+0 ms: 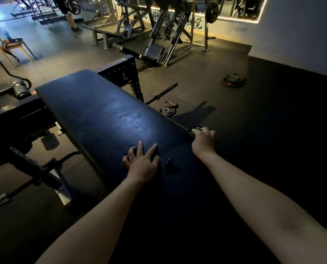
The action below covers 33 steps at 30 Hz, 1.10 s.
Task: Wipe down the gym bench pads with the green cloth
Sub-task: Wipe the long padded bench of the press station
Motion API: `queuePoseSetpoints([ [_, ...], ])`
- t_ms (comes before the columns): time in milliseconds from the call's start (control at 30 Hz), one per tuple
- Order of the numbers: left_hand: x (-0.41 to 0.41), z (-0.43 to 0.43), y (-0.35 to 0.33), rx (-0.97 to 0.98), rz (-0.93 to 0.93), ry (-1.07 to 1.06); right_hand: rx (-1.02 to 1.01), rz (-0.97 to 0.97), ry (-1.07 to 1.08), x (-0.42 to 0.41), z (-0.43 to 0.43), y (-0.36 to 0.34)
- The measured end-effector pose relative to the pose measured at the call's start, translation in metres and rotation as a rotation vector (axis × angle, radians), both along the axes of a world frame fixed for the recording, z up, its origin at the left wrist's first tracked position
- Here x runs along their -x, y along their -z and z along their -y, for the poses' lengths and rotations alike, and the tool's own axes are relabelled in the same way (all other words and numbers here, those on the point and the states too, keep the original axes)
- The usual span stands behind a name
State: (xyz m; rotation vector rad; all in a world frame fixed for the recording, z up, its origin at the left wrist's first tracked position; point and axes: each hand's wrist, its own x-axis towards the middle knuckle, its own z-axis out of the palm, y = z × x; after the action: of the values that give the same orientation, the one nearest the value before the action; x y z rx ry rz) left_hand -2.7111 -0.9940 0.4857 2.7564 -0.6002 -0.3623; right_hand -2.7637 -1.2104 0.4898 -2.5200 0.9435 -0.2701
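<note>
A long black bench pad point(101, 111) runs from the upper left down toward me, with a pale sheen in its middle. My left hand point(142, 161) rests on the pad near its close end, fingers spread. My right hand point(203, 141) sits at the pad's right edge and grips the green cloth point(194, 132); only a small bunched part of the cloth shows past my fingers. A small dark mark or tear point(170, 164) lies on the pad between my hands.
The bench's black steel frame point(120, 73) stands behind and left of the pad. A barbell point(162, 93) and small weight plates point(168, 109) lie on the floor to the right, a larger plate point(234, 80) farther off. Machines point(158, 25) and a standing person point(69, 14) are at the back.
</note>
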Motion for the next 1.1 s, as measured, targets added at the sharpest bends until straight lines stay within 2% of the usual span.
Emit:
queuePoseSetpoints([
  [67, 0.004, -0.001, -0.002, 0.047, -0.002, -0.002, 0.0, 0.022, -0.028, -0.002, -0.019, 0.0],
  [167, 0.016, -0.008, 0.0, 0.141, 0.027, -0.021, -0.009, 0.051, -0.19, -0.001, -0.057, 0.0],
  [333, 0.028, -0.014, 0.002, 0.113, 0.034, -0.08, 0.089, 0.099, -0.534, 0.011, -0.086, 0.002],
  [367, 0.03, -0.017, 0.002, 0.104, 0.024, -0.106, 0.104, 0.123, -0.507, 0.013, -0.077, 0.001],
  [433, 0.039, -0.021, 0.002, 0.065, 0.024, -0.128, 0.127, 0.145, -0.287, 0.018, -0.047, 0.001],
  [533, 0.052, -0.021, 0.003, 0.031, 0.044, -0.128, 0.116, -0.029, 0.033, 0.027, -0.02, 0.003],
  [633, 0.052, -0.014, 0.0, 0.034, 0.036, -0.157, 0.054, 0.02, -0.031, 0.022, -0.049, 0.006],
  [867, 0.051, -0.017, 0.002, 0.022, 0.041, -0.134, -0.023, 0.182, -0.454, 0.018, -0.102, 0.005],
  [967, 0.051, -0.018, 0.003, 0.023, 0.056, -0.124, 0.023, 0.238, -0.294, 0.016, -0.068, -0.001],
  [1100, 0.051, -0.019, 0.004, 0.032, 0.063, -0.126, 0.051, 0.015, 0.057, 0.023, 0.004, -0.003],
])
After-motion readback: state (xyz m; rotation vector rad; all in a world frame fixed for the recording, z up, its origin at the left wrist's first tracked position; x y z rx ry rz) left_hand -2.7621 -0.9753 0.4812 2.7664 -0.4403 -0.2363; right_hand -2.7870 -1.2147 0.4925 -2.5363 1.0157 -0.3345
